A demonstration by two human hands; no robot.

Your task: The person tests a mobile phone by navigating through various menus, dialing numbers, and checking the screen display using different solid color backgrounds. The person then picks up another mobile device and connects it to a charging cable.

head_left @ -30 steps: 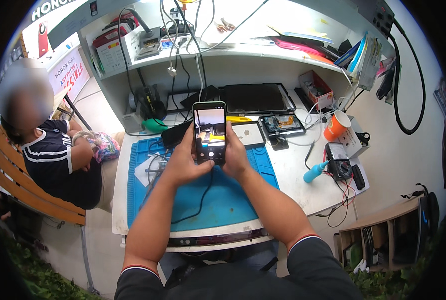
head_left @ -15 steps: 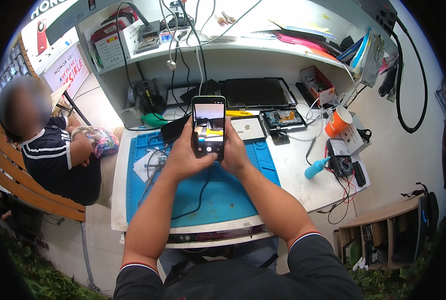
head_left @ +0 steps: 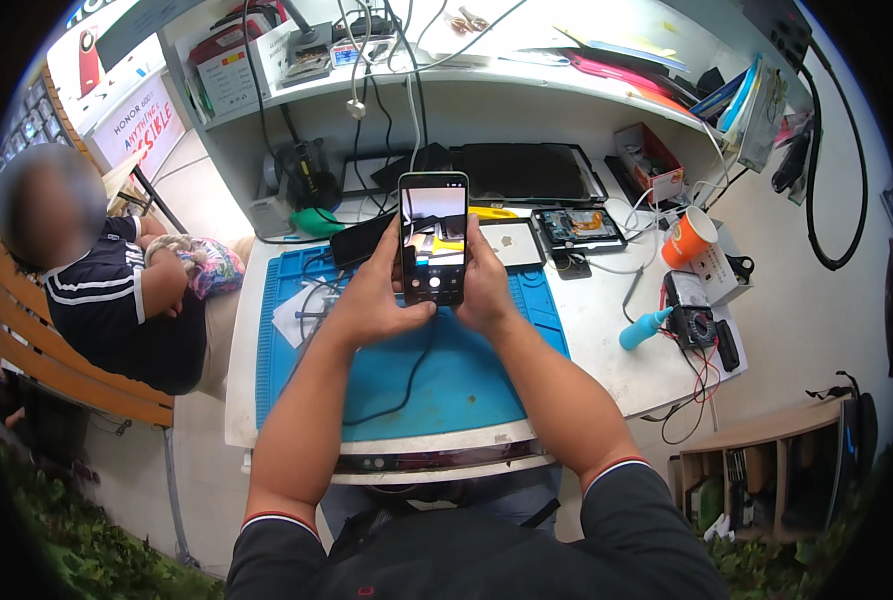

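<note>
A black smartphone (head_left: 435, 240) is held upright above the blue work mat (head_left: 447, 385), its lit screen showing a camera picture of the bench. My left hand (head_left: 372, 300) grips its left edge, the thumb resting by the lower end of the screen. On the opposite edge, my right hand (head_left: 487, 285) is closed around the phone's side. Just left of the held phone lies a second dark phone (head_left: 359, 243). Behind my right hand is a white-faced tablet or panel with a black frame (head_left: 512, 246), and beside it an opened device with exposed inner parts (head_left: 579, 228).
To the right stand an orange cup (head_left: 689, 238), a light-blue squeeze bottle (head_left: 645, 329) and a multimeter (head_left: 691, 308) with red and black leads. Cables (head_left: 359, 100) hang from the shelf (head_left: 467, 72). A seated person (head_left: 117, 290) is at the left of the bench.
The held phone and both hands appear slightly further right and lower at the top end, while the whole view has shifted slightly too. Both hands keep their grip.
</note>
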